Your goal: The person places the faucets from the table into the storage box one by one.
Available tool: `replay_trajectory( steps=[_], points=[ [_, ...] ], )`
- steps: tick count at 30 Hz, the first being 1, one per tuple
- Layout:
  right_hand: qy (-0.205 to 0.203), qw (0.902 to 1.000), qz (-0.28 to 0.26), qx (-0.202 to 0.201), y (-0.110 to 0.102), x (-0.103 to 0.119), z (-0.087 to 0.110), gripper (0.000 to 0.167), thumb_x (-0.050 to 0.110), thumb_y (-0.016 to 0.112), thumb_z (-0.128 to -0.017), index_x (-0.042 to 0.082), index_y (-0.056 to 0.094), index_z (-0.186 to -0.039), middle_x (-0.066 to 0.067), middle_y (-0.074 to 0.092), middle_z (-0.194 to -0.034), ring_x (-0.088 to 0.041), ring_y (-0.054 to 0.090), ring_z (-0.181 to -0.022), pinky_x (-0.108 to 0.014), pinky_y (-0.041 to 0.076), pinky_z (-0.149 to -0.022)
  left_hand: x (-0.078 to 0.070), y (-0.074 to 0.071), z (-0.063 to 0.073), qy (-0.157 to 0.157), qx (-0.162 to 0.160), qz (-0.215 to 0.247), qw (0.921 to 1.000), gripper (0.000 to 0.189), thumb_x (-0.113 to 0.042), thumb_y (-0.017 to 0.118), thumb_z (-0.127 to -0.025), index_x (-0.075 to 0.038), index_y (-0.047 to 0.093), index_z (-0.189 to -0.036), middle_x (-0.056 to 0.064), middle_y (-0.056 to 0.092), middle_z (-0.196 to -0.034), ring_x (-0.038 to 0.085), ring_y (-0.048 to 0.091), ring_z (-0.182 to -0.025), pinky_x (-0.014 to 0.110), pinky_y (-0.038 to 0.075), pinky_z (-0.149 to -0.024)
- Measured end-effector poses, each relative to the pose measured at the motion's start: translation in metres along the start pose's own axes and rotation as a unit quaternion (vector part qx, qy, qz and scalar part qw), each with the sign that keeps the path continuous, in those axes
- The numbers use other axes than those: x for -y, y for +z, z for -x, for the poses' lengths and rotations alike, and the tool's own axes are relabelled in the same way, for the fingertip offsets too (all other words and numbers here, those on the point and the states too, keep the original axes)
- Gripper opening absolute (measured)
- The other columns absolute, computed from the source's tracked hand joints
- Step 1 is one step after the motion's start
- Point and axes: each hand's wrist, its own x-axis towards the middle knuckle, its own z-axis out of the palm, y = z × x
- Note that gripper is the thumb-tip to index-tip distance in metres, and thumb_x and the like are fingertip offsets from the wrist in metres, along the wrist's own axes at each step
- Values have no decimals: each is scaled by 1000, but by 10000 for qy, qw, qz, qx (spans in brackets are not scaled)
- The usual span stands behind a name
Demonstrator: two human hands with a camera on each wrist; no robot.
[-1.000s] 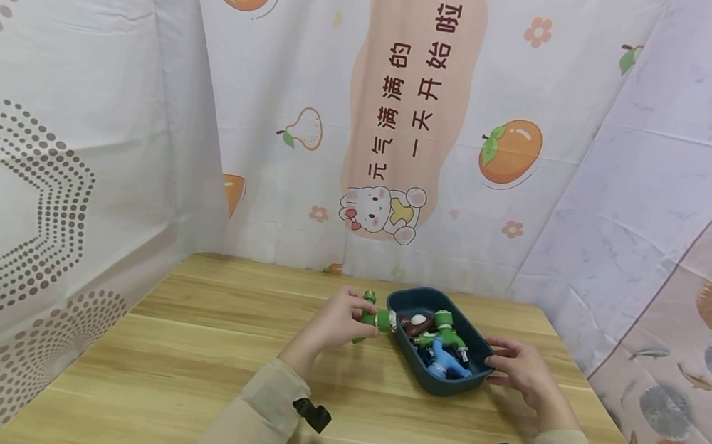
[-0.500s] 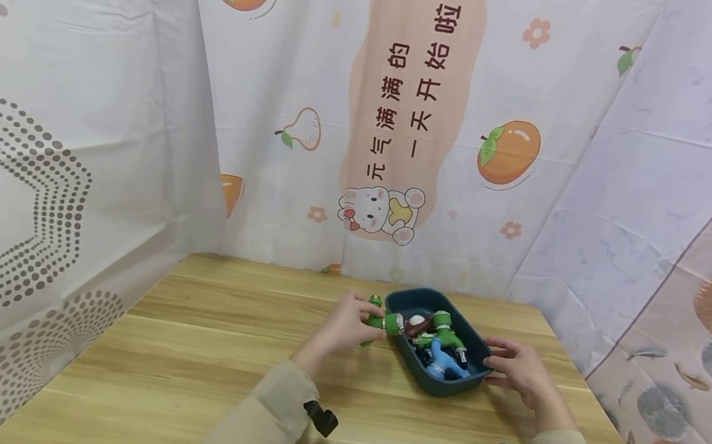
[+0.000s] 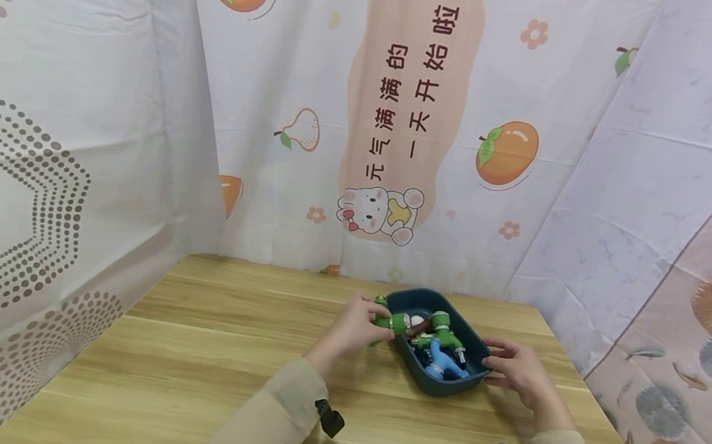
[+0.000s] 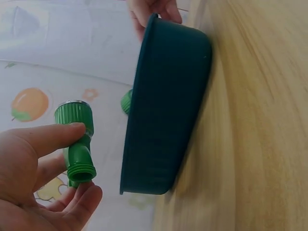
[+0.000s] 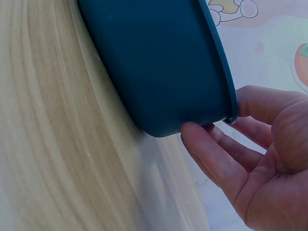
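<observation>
My left hand (image 3: pixel 354 325) pinches a green Y-shaped hose fitting (image 3: pixel 399 323) over the near-left edge of a dark teal bin (image 3: pixel 407 356). In the left wrist view, thumb and fingers hold the fitting (image 4: pixel 79 156), its threaded open end showing; it is apart from the bin's wall (image 4: pixel 166 106). My right hand (image 3: pixel 522 372) touches the bin's right end. In the right wrist view, that hand (image 5: pixel 269 149) has its fingertips against the outer wall and rim (image 5: pixel 231 103). Inside the bin lie another green fitting (image 3: pixel 444 336), a light blue Y-shaped piece (image 3: pixel 442 365) and a dark red-brown piece (image 3: pixel 418 327).
The bin stands on a wood-grain table (image 3: pixel 220 359). A printed curtain (image 3: pixel 307 196) hangs behind the table, with further curtains at left and right. Black wrist cameras (image 3: pixel 329 418) sit on both sleeves.
My left hand has moved right with the green hose fitting, whose front end is now above the bin. The right hand and the bin have stayed nearly still.
</observation>
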Motion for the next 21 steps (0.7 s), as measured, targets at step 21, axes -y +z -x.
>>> replay_trajectory(
  steps=[21],
  points=[
    [15, 10000, 42, -20, 0, 0, 0, 55, -4, 64, -94, -12, 45, -144, -38, 52, -132, -37, 66, -104, -50, 59, -81, -9, 9, -16, -148, -254, -198, 9994, 27, -30, 87, -82, -19, 79, -105, 5, 50, -116, 22, 54, -101, 34, 53, -81]
  ],
)
